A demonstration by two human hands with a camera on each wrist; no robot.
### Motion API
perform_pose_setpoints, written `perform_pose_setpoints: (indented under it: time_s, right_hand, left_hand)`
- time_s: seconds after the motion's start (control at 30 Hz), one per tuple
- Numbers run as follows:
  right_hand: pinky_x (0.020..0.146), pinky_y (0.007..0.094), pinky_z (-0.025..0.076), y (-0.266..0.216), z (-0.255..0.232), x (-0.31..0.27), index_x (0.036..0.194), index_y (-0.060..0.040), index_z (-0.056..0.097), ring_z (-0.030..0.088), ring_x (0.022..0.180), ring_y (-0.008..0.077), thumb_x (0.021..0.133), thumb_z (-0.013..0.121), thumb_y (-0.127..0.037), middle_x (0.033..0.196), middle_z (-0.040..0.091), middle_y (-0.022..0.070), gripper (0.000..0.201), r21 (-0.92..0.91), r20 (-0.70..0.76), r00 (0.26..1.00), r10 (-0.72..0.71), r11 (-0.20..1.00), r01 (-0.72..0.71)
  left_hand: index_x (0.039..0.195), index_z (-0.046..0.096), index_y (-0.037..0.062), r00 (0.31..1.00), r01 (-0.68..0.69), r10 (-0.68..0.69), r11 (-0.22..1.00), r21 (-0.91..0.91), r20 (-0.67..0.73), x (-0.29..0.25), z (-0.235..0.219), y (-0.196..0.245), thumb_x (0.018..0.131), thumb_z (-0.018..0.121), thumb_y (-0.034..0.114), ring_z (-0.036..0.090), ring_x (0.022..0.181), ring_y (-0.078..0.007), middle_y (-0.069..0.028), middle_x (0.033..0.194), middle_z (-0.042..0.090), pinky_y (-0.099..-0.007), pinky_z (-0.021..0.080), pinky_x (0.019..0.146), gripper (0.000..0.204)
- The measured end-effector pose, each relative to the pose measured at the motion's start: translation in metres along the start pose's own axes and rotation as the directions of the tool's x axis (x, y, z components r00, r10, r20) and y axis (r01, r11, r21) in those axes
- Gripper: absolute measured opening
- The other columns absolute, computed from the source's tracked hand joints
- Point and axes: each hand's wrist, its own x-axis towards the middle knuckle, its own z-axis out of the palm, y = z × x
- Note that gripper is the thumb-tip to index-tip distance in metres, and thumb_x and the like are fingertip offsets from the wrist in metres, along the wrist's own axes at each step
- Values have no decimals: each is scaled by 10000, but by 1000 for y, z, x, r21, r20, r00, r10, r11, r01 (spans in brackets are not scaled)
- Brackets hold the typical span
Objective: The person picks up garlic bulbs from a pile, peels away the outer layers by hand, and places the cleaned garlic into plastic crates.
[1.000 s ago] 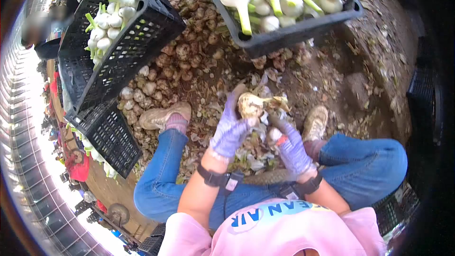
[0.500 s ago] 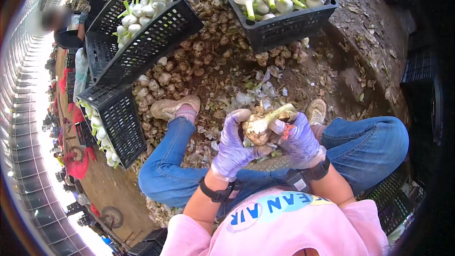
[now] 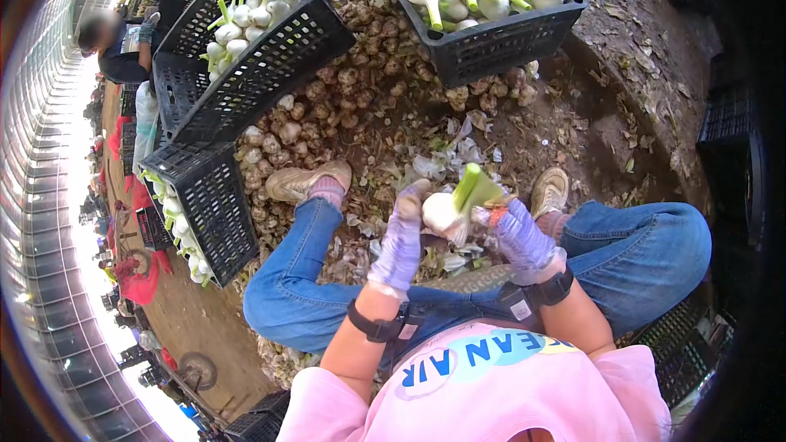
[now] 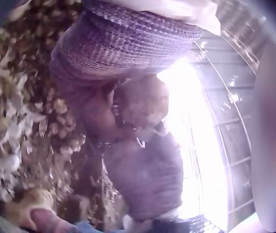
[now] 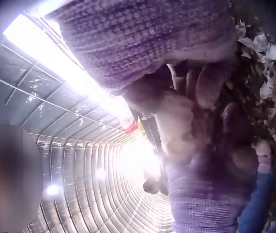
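A garlic bulb, smooth and white with a thick green stem, is held between both hands over the person's lap. My left hand, in a purple knitted glove, grips the bulb from its left side. On the other side my right hand, gloved alike with an orange band at a finger, pinches the loose outer skin and leaf by the stem. In the right wrist view the pale bulb shows between the fingers. Blur in the left wrist view hides most finger detail.
A black crate of white garlic stands ahead; another crate leans at left, with a third crate below it. Unpeeled bulbs lie heaped between them. Peelings litter the ground between the shoes. Another person sits far left.
The bulb went from brown and dirty to white with a bright green stem as its outer skin was pulled back. The hands first came together toward the lap, then drew slightly apart.
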Motion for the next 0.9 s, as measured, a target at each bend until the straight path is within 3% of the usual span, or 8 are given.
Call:
perform_pose_setpoints:
  time_s: [0.03,0.1,0.13,0.17,0.4,0.63,0.77,0.9]
  right_hand:
    - [727,278,482,-6,6,-2,1090,-41,566,586,838,138,817,624,-254,940,613,44,351,2,-4,1000,3,1000,-3]
    - [764,307,485,-24,24,-10,1108,-33,554,592,920,188,819,621,-259,1012,606,90,373,576,28,998,65,815,-69]
    - [830,352,482,-8,6,-11,1150,-6,518,578,993,246,816,620,-261,1080,584,140,432,751,120,989,88,643,-149]
    - [830,352,482,-3,0,-8,1150,-6,518,578,993,246,816,620,-261,1080,584,140,432,753,120,988,93,641,-152]
    - [847,394,480,-5,0,-2,1121,-25,504,577,998,248,868,565,-296,1068,585,136,376,578,23,1000,-16,816,0]
    - [943,399,439,-34,-5,13,1238,-41,471,541,1088,252,829,620,-422,1171,551,120,578,280,-210,916,-342,876,392]
    - [933,333,437,-18,5,5,1261,-18,467,536,1077,194,834,649,-149,1166,553,114,482,66,61,983,-176,983,172]
    - [900,336,448,-25,14,-7,1151,20,560,544,1057,188,784,713,-181,1163,559,125,446,-157,-32,993,-112,982,105]
  left_hand:
    - [1233,464,106,1000,5,-5,1000,1,2,1,-1,-1,676,435,821,591,871,-209,-59,1050,569,-331,514,635,907]
    - [1251,438,97,981,-139,116,979,148,153,2,-6,-2,696,554,728,586,944,-212,-59,1076,560,-326,523,698,848]
    - [1247,432,72,976,34,6,983,-180,217,-3,-4,9,698,660,621,576,989,-199,-73,1101,559,-305,506,786,810]
    - [1247,432,72,977,38,1,983,-181,214,-1,-6,6,698,660,621,576,989,-199,-73,1101,559,-305,506,786,810]
    - [1061,576,49,974,-202,186,971,126,131,6,-11,16,752,707,12,565,973,-148,-62,1042,599,-284,469,859,338]
    - [949,644,55,922,-254,278,960,-121,269,0,-29,34,700,721,-13,567,987,-174,-83,1047,603,-288,460,858,269]
    - [935,647,59,957,-185,226,959,-215,181,-4,-28,36,685,722,-28,563,993,-176,-81,1051,602,-294,461,860,274]
    - [933,647,66,924,-348,345,937,-13,166,-5,-25,37,689,708,-37,571,978,-184,-81,1041,603,-294,466,851,271]
